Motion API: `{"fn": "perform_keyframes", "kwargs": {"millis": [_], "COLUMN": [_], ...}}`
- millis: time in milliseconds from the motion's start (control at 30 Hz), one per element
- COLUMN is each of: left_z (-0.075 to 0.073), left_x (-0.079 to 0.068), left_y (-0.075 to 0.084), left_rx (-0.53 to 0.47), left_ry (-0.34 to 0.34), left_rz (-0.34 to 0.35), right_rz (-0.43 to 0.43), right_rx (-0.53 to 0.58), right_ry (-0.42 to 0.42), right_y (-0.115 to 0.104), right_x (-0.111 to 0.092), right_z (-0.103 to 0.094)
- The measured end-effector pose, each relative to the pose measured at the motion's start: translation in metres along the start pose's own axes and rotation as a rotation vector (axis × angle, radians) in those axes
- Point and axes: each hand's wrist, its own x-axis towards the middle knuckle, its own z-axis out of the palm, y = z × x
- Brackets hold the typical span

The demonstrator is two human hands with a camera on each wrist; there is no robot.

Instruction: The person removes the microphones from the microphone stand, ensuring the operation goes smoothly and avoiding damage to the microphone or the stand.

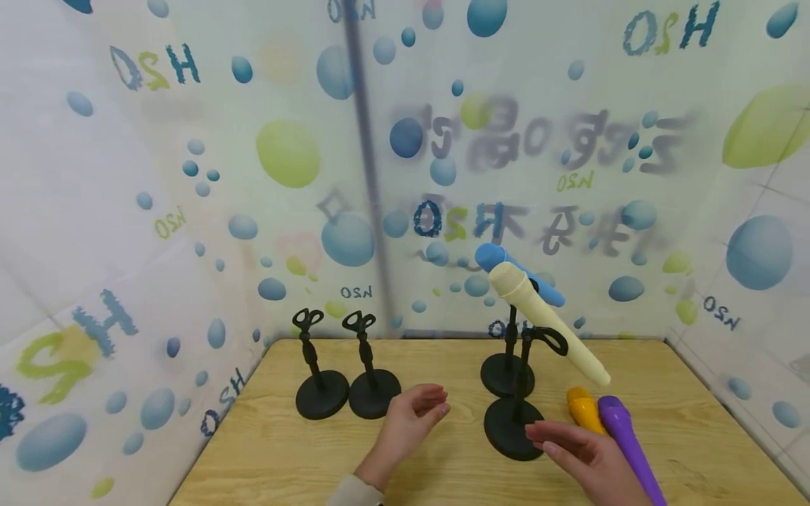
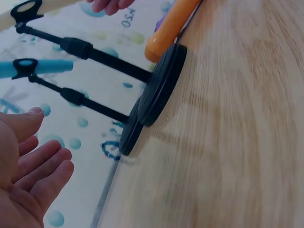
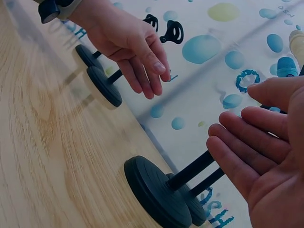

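My left hand (image 1: 411, 422) hovers over the table with relaxed fingers and holds nothing, close to two bare black microphone stands (image 1: 373, 390). Over the orange microphone (image 1: 585, 409) and purple microphone (image 1: 623, 429) is my right hand (image 1: 588, 457), its fingers extended and nothing in its grip. Those two microphones lie side by side on the tabletop, partly hidden by that hand. A cream microphone (image 1: 550, 320) rests tilted in the clip of the front right stand (image 1: 515, 429). Behind it, a blue microphone (image 1: 544, 284) leans in the rear right stand (image 1: 506, 376).
The wooden table (image 1: 266, 450) ends against a white curtain (image 1: 557, 91) printed with blue and green drops, at the back and both sides. In the right wrist view a dark device (image 3: 49, 10) is strapped to my left wrist.
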Motion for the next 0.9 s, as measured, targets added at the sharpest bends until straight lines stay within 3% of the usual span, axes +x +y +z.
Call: {"fn": "perform_keyframes", "kwargs": {"millis": [233,900], "left_z": [0.022,0.071], "left_x": [0.01,0.023], "left_y": [0.009,0.019], "left_rx": [-0.049,-0.103], "left_ry": [-0.064,-0.164], "left_rz": [-0.018,-0.003], "right_rz": [0.04,0.081], "right_rx": [-0.003,0.002], "right_ry": [0.073,0.072], "right_y": [0.002,0.014], "right_x": [-0.007,-0.019], "right_z": [-0.004,-0.021]}}
